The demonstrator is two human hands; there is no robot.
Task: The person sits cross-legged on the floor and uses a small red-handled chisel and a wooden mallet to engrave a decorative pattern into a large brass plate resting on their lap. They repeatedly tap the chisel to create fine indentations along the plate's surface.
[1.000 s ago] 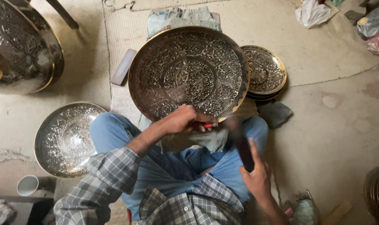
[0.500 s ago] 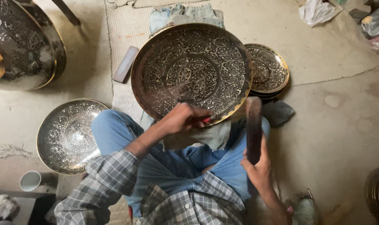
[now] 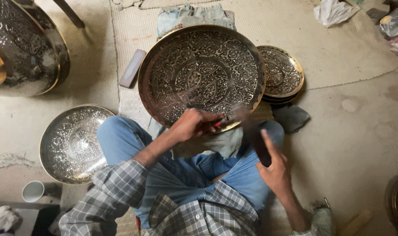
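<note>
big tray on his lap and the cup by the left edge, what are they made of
The big tray looks like brass-toned metal: gold rim, shiny engraved floral relief. The cup looks like matte white plastic or paper; it is too small to tell which.

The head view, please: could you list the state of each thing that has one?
Large engraved tray: tilted, propped on the lap.
Left hand: closed on a small tool at the tray's rim.
Right hand: grips a dark, motion-blurred hammer.
Silver bowl: on the floor.
White cup: upright.
</note>
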